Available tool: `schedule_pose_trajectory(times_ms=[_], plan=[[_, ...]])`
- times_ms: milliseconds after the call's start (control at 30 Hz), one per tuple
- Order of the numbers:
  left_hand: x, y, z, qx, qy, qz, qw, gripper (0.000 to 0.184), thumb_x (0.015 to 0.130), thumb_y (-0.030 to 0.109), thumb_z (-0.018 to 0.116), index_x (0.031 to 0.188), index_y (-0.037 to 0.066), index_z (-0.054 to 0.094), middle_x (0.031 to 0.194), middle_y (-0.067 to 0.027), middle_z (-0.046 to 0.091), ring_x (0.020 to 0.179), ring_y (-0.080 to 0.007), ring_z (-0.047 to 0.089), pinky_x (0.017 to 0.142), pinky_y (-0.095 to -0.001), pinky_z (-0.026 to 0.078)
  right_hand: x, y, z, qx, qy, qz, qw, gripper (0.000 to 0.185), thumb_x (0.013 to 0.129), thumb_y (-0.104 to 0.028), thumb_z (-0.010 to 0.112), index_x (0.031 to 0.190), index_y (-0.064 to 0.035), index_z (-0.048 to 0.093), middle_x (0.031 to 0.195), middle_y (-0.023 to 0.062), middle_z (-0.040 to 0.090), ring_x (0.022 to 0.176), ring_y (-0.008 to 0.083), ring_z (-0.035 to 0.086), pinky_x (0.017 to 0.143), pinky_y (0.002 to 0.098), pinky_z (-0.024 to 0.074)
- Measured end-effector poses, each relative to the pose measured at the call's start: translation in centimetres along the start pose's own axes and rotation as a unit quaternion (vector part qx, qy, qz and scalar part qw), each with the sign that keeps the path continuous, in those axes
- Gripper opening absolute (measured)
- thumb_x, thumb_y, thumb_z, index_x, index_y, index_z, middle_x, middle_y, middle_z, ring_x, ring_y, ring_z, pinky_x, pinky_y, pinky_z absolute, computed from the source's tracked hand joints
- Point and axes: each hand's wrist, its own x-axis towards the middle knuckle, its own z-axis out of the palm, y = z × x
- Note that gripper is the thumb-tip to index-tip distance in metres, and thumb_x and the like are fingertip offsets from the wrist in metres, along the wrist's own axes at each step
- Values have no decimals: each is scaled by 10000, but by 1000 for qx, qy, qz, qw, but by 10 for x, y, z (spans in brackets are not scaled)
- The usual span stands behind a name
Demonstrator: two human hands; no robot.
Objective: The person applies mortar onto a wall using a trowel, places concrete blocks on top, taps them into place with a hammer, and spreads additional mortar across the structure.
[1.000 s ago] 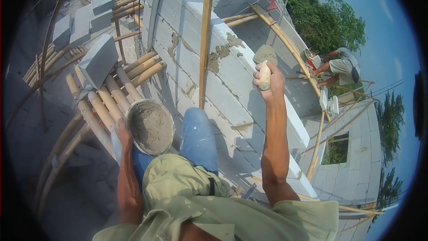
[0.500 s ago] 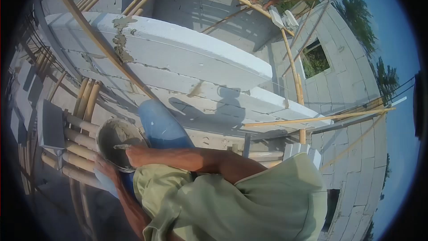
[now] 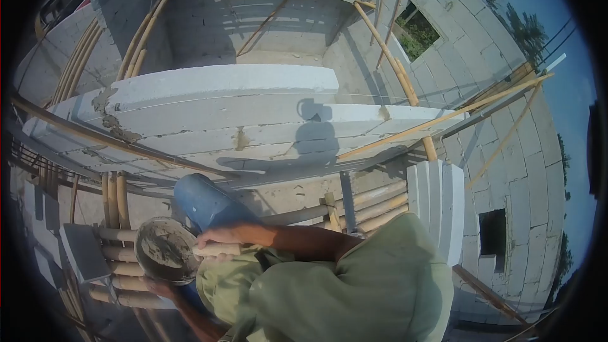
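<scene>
Grey mortar [image 3: 159, 238] is held in a round bucket [image 3: 144, 261], at whose right rim a wooden-handled trowel [image 3: 220, 250] is gripped, the fingers of the right hand [image 3: 214, 238] being wrapped around its handle; its blade cannot be made out clearly. Against the bucket's near side the left hand [image 3: 162, 288] is placed, though whether its fingers are clenched there cannot be told. The bucket is flanked on its left by bamboo poles [image 3: 124, 268], with a pale block [image 3: 83, 253] set at their left ends. Beyond the bucket, a blue-clad knee [image 3: 204, 197] is raised; farther beyond, a block wall [image 3: 212, 111] is crossed by a shadow [image 3: 315, 136].
</scene>
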Motion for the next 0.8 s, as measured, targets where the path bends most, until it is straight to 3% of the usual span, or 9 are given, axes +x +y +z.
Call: schedule_pose_trajectory(times_ms=[133,233,333,467,533,600,633,700,800], plan=[[7,-6,-2,24,-4,5,1000,489,1118,342,396,1073,-116,562,946,-200,612,848,-313,561,796,-442,483,-106,55,-2,-12,63,-272,960,368,887,-299,577,1106,-3,587,750,41,524,525,120,469,439,282,375],[12,-9,-2,39,-5,7,999,489,1116,343,401,1081,-117,562,950,-203,616,848,-314,567,792,-443,486,-188,115,-11,37,216,-350,911,309,870,-210,589,1095,1,574,750,61,524,535,138,488,467,280,403],[18,-5,3,51,-5,10,999,489,1114,344,405,1088,-118,563,954,-206,619,848,-316,572,789,-443,489,-236,171,-36,66,388,-466,793,237,879,-155,562,1063,-5,562,750,73,525,550,151,513,476,289,429],[21,-4,3,63,-7,15,998,489,1112,346,410,1098,-119,563,959,-209,623,848,-317,580,784,-444,493,-269,172,-88,27,593,-557,580,113,931,-126,571,1006,-47,540,747,42,523,549,131,522,492,276,454],[22,-3,5,67,-7,18,998,490,1110,346,413,1103,-120,563,962,-211,625,848,-318,584,782,-445,495,-280,159,-141,-45,700,-558,443,179,920,-69,622,1074,3,564,830,78,571,571,193,583,522,326,488],[23,-2,5,69,-8,21,997,490,1109,347,416,1108,-120,563,964,-213,628,848,-319,588,780,-445,497,-287,141,-191,-150,801,-489,310,214,929,-75,665,1084,32,564,932,134,623,791,263,668,659,386,526],[23,-1,6,69,-9,22,997,490,1108,347,417,1111,-121,563,966,-214,629,848,-320,590,778,-445,498,-280,133,-217,-148,801,-490,310,214,929,-75,665,1084,32,564,932,134,623,791,263,668,659,386,526],[23,1,5,70,-9,24,997,491,1107,348,420,1116,-121,563,968,-216,631,848,-320,594,776,-446,500,-257,117,-261,-200,843,-481,135,326,921,-80,686,1191,44,551,1053,210,644,1005,371,663,801,447,524],[23,5,3,74,-11,26,997,492,1105,349,424,1124,-122,564,972,-219,634,849,-322,600,773,-446,503,-226,113,-275,-215,867,-414,173,465,904,-60,687,1326,23,511,1099,265,639,1075,466,633,858,480,528]])
